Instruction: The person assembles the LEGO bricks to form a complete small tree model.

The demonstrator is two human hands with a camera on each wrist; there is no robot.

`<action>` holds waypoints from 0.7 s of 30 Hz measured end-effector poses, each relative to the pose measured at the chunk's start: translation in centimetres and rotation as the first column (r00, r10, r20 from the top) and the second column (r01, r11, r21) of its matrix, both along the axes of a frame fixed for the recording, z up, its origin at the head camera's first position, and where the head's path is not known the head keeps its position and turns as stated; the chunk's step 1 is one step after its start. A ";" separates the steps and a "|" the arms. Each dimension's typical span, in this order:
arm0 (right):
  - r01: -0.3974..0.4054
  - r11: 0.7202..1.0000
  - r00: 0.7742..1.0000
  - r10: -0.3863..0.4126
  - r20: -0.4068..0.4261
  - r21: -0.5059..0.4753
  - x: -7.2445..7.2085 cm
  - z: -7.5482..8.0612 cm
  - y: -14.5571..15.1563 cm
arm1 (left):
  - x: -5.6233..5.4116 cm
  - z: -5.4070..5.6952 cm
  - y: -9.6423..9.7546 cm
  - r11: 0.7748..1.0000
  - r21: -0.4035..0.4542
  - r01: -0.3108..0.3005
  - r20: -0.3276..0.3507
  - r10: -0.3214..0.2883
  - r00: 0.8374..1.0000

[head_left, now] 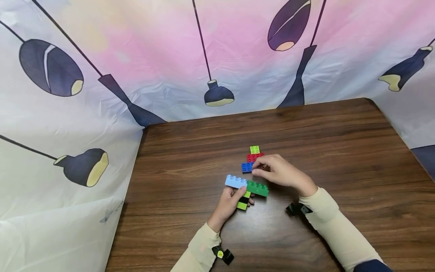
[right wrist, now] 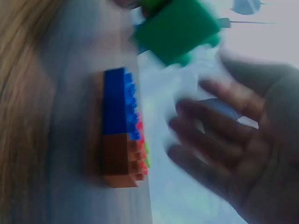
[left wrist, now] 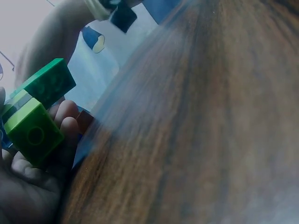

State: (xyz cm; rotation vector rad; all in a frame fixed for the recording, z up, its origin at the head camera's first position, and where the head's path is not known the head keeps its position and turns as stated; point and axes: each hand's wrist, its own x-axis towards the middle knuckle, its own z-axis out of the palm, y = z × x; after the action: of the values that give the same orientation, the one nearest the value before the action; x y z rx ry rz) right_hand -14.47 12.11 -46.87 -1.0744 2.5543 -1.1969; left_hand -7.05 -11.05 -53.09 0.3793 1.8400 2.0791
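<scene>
My left hand (head_left: 227, 204) grips a joined set of toy building bricks, its thumb across the front. In the head view a light blue brick (head_left: 236, 181) and a dark green brick (head_left: 257, 188) lie end to end on top, studs up. Below them are lime green bricks (head_left: 242, 206) with a black one (head_left: 244, 200) between. My right hand (head_left: 280, 172) is above the table with fingers apart and nothing in them. Close by its fingertips is a blue brick (right wrist: 115, 100) with a brown brick (right wrist: 117, 156) at its end.
Behind the blue brick lie a red brick (head_left: 253, 157) and a small lime brick (head_left: 255, 149), in a row on the wooden table (head_left: 183, 151). A patterned cloth (head_left: 153, 56) hangs along the table's back and left edges.
</scene>
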 end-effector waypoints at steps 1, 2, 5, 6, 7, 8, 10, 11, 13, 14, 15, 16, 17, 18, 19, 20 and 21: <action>0.042 0.998 0.998 -0.040 -0.048 0.046 -0.1 -0.2 -0.3 | 0.0 0.0 0.0 1.000 0.003 -0.001 0.004 0.001 1.000; 0.078 0.993 0.993 -0.069 -0.095 0.094 -0.1 -0.4 -0.5 | 0.1 0.0 0.0 1.000 0.007 -0.001 0.008 0.001 1.000; 0.138 0.964 0.972 -0.087 -0.219 0.229 -0.2 -1.2 -1.4 | 0.1 -0.2 0.0 1.000 0.017 -0.002 0.018 0.002 1.000; 0.152 0.955 0.966 -0.089 -0.241 0.256 -0.1 -1.4 -1.6 | 0.1 -0.2 0.0 1.000 0.020 -0.004 0.020 0.004 1.000; 0.163 0.948 0.962 -0.091 -0.259 0.274 -0.1 -1.6 -1.8 | 0.1 -0.2 0.1 1.000 0.023 -0.007 0.021 0.006 1.000; 0.177 0.942 0.957 -0.097 -0.272 0.284 -0.1 -1.7 -2.0 | 0.1 -0.2 0.1 1.000 0.027 -0.010 0.022 0.009 1.000; 0.200 0.933 0.949 -0.109 -0.295 0.298 0.0 -1.8 -2.2 | 0.0 -0.2 0.1 0.999 0.034 -0.018 0.019 0.018 1.000; 0.206 0.931 0.948 -0.114 -0.297 0.300 0.0 -1.8 -2.3 | 0.0 -0.2 0.1 0.999 0.038 -0.022 0.014 0.021 1.000; 0.205 0.933 0.949 -0.116 -0.293 0.297 0.1 -1.8 -2.4 | 0.0 -0.2 0.1 0.999 0.039 -0.025 0.000 0.025 1.000; 0.203 0.933 0.949 -0.113 -0.294 0.297 0.1 -1.8 -2.4 | 0.0 -0.2 0.0 0.999 0.038 -0.025 -0.008 0.026 1.000; 0.200 0.934 0.949 -0.110 -0.295 0.295 0.2 -1.9 -2.5 | 0.0 -0.2 0.0 0.999 0.034 -0.025 -0.016 0.026 1.000; 0.195 0.936 0.950 -0.106 -0.294 0.292 0.2 -1.9 -2.5 | 0.0 -0.2 -0.1 0.999 0.029 -0.025 -0.024 0.025 0.999; 0.192 0.938 0.950 -0.104 -0.293 0.288 0.3 -2.0 -2.6 | 0.0 -0.2 -0.1 0.999 0.025 -0.023 -0.029 0.024 0.999; 0.190 0.940 0.950 -0.103 -0.294 0.285 0.3 -2.1 -2.6 | 0.0 -0.2 -0.1 1.000 0.019 -0.022 -0.032 0.023 0.999; 0.188 0.940 0.950 -0.101 -0.295 0.284 0.4 -2.1 -2.7 | 0.0 -0.2 -0.2 1.000 0.016 -0.020 -0.035 0.021 0.999; 0.185 0.940 0.950 -0.097 -0.295 0.285 0.4 -2.2 -2.7 | 0.0 -0.1 -0.2 1.000 0.014 -0.018 -0.036 0.019 0.999; 0.181 0.941 0.952 -0.094 -0.293 0.286 0.4 -2.2 -2.8 | 0.0 -0.1 -0.2 1.000 0.012 -0.018 -0.038 0.019 0.999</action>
State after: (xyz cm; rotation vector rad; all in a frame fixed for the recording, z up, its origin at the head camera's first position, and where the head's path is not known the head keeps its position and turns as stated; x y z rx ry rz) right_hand -14.03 9.36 -49.09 -1.0643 2.9436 -0.6678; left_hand -7.04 -11.27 -53.22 0.4086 1.8606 2.1091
